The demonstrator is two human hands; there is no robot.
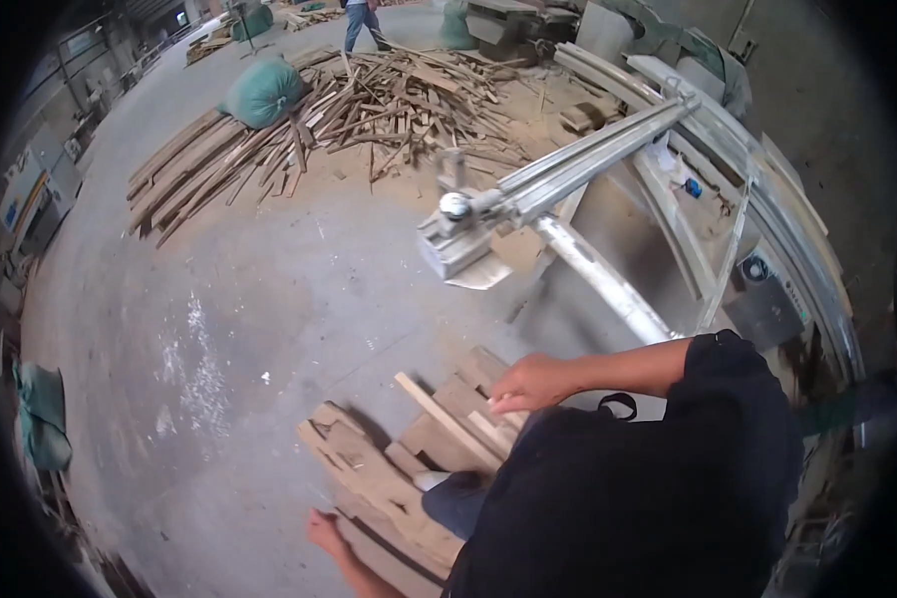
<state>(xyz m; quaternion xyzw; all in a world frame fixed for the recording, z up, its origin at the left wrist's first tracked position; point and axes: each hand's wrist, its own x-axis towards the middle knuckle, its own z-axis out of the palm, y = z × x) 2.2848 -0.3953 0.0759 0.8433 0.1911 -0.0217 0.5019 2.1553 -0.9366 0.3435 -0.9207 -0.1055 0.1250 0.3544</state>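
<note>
My right hand (534, 383) hangs over a stack of rough wooden pieces (448, 394) at my side. Its fingers are curled together, and what lies in them, if anything, does not show. A narrow pale wooden strip (447, 421) lies slantwise across the stack, left of that hand. Lower down, my left hand (325, 530) is beside the end of a long dark-edged board (394, 548); its fingers are small and blurred, and I cannot tell whether they touch the board. Between the hands is a thick, worn wooden slab (369, 473) with notches and holes.
A metal machine arm with a rail (598, 149) reaches over the floor ahead on the right. Farther off lies a big heap of scrap wood (399, 105), with long planks (194, 164) and a green sack (264, 93) at its left. A person (362, 22) walks behind the heap.
</note>
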